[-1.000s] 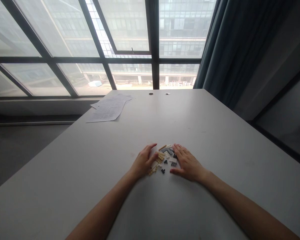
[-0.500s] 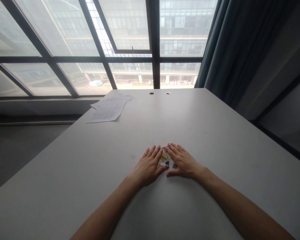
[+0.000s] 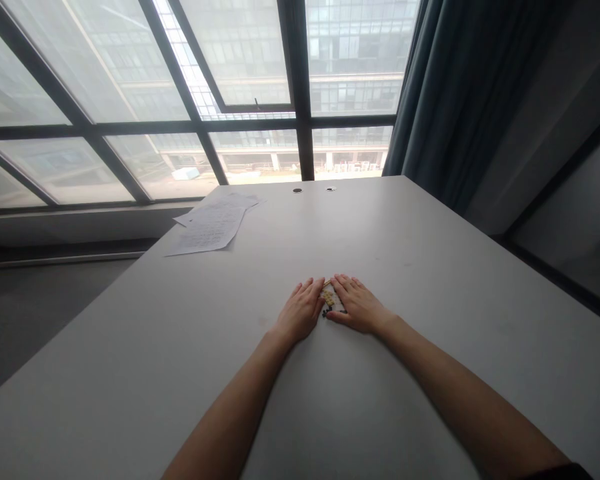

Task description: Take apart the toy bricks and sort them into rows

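Observation:
A small pile of toy bricks (image 3: 329,301), tan, white and dark, lies on the white table (image 3: 405,220). My left hand (image 3: 300,311) lies flat on the table against the pile's left side, fingers stretched out and together. My right hand (image 3: 356,307) lies flat against the pile's right side, fingers stretched out as well. The fingertips of both hands nearly meet above the pile, and the hands cover most of the bricks. Only a narrow strip of bricks shows between them.
Printed paper sheets (image 3: 211,220) lie at the table's far left edge. Two small round holes (image 3: 314,189) sit near the far edge. Large windows stand beyond the table, and a dark curtain (image 3: 450,93) hangs at the right.
Both hands have slid inward and away from me, pressing the scattered bricks into a tighter pile. The gap between the hands has shrunk to a narrow strip.

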Demonstrator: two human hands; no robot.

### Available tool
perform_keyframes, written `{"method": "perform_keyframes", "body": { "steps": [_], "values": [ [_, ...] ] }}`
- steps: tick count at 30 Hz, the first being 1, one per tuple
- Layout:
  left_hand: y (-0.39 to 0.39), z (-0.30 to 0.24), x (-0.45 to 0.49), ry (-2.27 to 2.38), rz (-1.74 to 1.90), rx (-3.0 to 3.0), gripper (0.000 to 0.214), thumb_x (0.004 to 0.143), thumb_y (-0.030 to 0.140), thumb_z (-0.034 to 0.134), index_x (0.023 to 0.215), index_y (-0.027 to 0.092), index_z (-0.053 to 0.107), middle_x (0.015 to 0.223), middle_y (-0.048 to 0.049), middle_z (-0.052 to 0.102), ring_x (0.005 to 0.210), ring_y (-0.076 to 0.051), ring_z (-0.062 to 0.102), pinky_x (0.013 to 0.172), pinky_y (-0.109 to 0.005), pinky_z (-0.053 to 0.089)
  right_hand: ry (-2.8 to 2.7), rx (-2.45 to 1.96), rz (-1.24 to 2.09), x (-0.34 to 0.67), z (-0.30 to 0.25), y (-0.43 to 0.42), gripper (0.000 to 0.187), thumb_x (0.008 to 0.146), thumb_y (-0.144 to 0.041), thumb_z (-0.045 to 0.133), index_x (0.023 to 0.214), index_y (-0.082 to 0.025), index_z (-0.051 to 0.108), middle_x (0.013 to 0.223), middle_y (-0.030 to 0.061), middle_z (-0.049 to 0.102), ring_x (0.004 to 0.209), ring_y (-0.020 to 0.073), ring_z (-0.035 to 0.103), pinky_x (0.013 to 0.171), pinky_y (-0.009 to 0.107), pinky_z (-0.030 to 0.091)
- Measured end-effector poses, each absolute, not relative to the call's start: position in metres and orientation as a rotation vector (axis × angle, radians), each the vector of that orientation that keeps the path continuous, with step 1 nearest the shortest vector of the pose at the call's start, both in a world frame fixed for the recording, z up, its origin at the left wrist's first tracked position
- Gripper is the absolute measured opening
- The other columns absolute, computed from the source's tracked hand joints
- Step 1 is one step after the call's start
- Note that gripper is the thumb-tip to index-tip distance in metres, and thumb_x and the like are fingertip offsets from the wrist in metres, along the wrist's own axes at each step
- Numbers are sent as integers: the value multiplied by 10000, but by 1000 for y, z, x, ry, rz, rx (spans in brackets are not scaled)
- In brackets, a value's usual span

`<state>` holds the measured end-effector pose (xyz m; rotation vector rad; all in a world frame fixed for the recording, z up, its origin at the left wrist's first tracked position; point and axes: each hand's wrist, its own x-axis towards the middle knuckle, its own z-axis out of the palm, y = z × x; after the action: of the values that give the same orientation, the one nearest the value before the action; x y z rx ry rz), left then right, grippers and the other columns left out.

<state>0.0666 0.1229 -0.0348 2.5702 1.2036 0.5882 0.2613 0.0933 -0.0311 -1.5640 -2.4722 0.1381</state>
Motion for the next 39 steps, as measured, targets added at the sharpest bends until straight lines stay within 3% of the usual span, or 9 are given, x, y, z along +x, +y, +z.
{"method": "perform_keyframes", "body": {
  "steps": [6,10,13,15,19,21,29,34,39],
  "values": [
    [121,-29,54,1306,831,2459,483,897,228,447,1372,150,405,1309,-123,572,1221,-230,521,1046,-408,424,-2440,-1601,130,252,-29,110,783,914,-589,410,1484,-70,276,1544,197,279,1438,306,228,1166,466,178],
    [115,-25,40,1379,954,2411,462,825,138,475,1286,171,485,1189,-91,621,1130,-230,552,1011,-417,443,-2420,-1561,160,253,-27,111,821,895,-625,436,1486,-80,267,1541,199,281,1435,296,234,1163,460,189],
    [108,-24,31,1378,962,2436,333,833,168,502,1154,199,587,1099,-74,647,1073,-244,561,976,-429,454,-2402,-1509,164,255,-26,106,906,846,-672,489,1495,-89,246,1549,194,264,1439,293,220,1167,453,191],
    [103,-23,27,1344,935,2472,293,838,210,541,1120,211,621,1081,-67,658,1047,-247,565,959,-428,459,-2428,-1478,165,255,-26,102,911,827,-679,515,1507,-140,239,1563,168,245,1443,305,206,1166,469,186],
    [98,-25,25,1235,826,2629,250,883,239,536,1088,264,678,1105,-44,682,1073,-239,565,948,-416,455,-2518,-1467,181,255,-24,99,719,884,-639,457,1495,-301,286,1586,82,217,1446,324,191,1151,518,178],
    [99,-26,26,1215,755,2728,249,916,241,505,1069,289,695,1130,-28,691,1117,-241,559,956,-422,447,-2552,-1471,190,254,-23,101,677,907,-628,417,1495,-321,280,1587,64,219,1450,319,179,1150,527,165],
    [111,-27,33,1348,701,2751,243,930,257,506,1078,276,697,1159,-23,694,1094,-233,594,951,-404,458,-2538,-1530,159,249,-25,114,636,946,-589,351,1509,-312,242,1581,68,241,1448,306,187,1144,525,165],
    [119,-24,39,1454,734,2713,251,925,246,508,1133,239,648,1142,-36,694,1060,-216,603,922,-365,464,-2468,-1530,91,244,-28,126,571,958,-521,389,1477,-292,325,1549,79,315,1422,297,259,1126,515,219],
    [119,-23,40,1650,796,2649,313,893,243,539,1198,193,593,1195,-87,651,1106,-271,556,928,-424,438,-2260,-1506,39,242,-29,130,518,936,-429,492,1399,-204,441,1434,125,464,1331,276,396,1096,450,301]
  ]
}}
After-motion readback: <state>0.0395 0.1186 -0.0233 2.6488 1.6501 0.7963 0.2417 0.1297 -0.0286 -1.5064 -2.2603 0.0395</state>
